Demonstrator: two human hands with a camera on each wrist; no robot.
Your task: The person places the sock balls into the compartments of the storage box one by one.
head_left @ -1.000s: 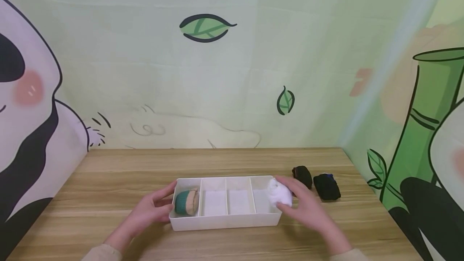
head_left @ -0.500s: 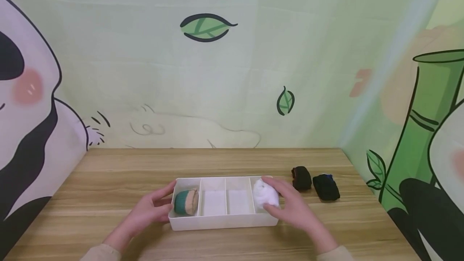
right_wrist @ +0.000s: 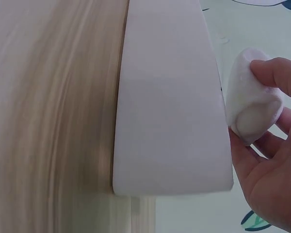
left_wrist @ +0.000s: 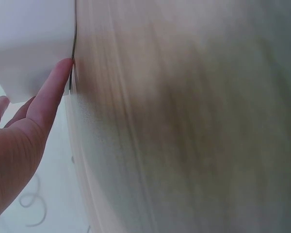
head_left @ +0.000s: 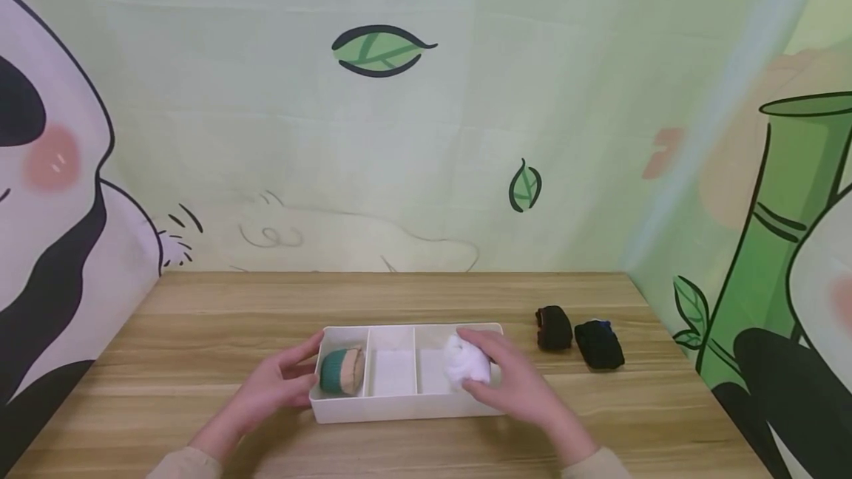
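In the head view, a white divided box lies on the wooden table. My left hand rests its fairly straight fingers and thumb against the box's left end; the left wrist view shows the thumb touching the lower edge. Between the thumb and fingers of my right hand is a white rolled-up sock, above the right part of the box. In the right wrist view the sock sits past the box's upper edge. A teal-and-beige rolled sock lies in the leftmost compartment.
Two dark rolled socks, one with reddish edging and one with a blue patch, lie on the wooden table to the right behind the box. A printed cloth backdrop hangs behind the table.
My right hand has moved left with the white rolled sock, from the box's right end to over the divider left of the rightmost compartment. The left hand has stayed at the box.
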